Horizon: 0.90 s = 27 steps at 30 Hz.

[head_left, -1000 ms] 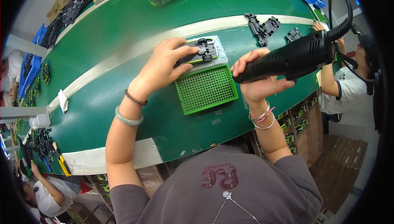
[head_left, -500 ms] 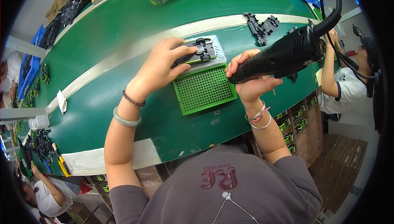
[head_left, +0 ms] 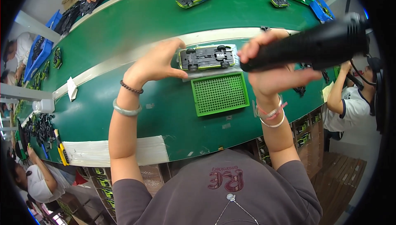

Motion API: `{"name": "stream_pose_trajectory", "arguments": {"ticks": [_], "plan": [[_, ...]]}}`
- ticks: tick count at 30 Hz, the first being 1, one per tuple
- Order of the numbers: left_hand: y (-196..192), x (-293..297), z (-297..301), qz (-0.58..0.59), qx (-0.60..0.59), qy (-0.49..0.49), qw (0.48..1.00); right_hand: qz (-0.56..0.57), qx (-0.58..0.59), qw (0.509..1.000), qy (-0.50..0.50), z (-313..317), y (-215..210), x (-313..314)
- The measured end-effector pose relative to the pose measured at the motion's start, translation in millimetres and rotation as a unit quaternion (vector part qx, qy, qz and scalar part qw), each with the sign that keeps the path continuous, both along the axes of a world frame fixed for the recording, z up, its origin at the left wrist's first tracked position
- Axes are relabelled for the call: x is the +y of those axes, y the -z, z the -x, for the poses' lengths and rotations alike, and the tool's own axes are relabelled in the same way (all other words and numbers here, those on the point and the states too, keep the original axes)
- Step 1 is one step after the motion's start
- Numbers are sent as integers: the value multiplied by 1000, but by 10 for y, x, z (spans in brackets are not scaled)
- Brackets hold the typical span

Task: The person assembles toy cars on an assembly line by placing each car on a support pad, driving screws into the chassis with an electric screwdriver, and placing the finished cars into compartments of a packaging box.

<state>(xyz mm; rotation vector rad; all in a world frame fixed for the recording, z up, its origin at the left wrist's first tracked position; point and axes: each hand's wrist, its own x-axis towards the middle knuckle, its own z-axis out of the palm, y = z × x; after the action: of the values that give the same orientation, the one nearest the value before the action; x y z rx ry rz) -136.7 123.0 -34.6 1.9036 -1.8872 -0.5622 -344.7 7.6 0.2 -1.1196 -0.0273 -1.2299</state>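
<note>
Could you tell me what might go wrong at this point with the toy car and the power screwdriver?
The left hand steadies the upturned toy car only at one end, so it might slip under the black power screwdriver held by the right hand. The green grid tray lies close beneath and could get knocked.

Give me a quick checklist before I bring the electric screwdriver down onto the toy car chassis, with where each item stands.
1. Toy car chassis lies underside up, wheels showing: ok.
2. Left hand steadies the chassis at its left end: ok.
3. Right hand grips the black electric screwdriver: ok.
4. Screwdriver tip lined up over a screw hole: cannot tell, the tip is hidden beside the chassis.
5. Green screw tray sits just below the chassis, within reach: ok.
6. Screw loaded on the bit: cannot tell.
</note>
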Motion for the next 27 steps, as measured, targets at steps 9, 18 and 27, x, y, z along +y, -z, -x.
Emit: {"name": "stream_pose_trajectory", "arguments": {"ticks": [9,18,27], "plan": [[97,-42,-7,62,44,34,996,79,154,984,-44,-835,133,217],[56,-22,-5,56,60,35,996,80,178,979,-66,-970,300,229],[86,-9,-32,42,55,10,998,91,148,984,-50,-1096,343,256]]}}
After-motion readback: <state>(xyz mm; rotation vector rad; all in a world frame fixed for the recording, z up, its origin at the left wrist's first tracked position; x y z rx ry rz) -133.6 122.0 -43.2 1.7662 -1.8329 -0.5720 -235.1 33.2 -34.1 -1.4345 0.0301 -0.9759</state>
